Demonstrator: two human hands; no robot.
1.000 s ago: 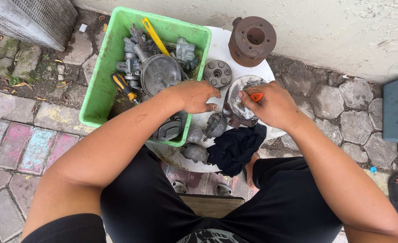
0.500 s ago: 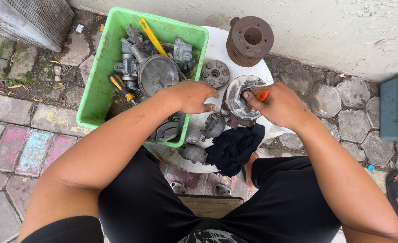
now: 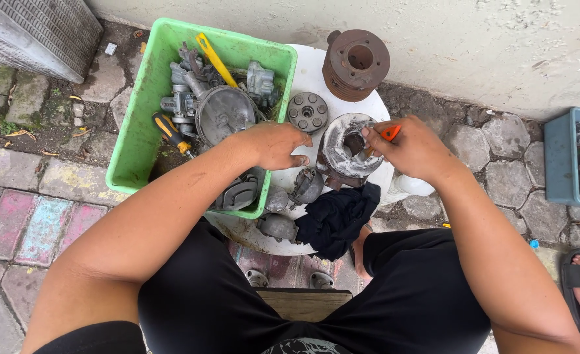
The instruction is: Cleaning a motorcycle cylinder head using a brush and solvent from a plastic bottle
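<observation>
My left hand (image 3: 275, 144) steadies the metal housing (image 3: 350, 149) at the white board's (image 3: 316, 72) middle, fingers curled beside its rim, while my right hand (image 3: 413, 149) pinches the orange-handled tool (image 3: 389, 134) in its bore; advisable: brace firmly, work squarely.
</observation>
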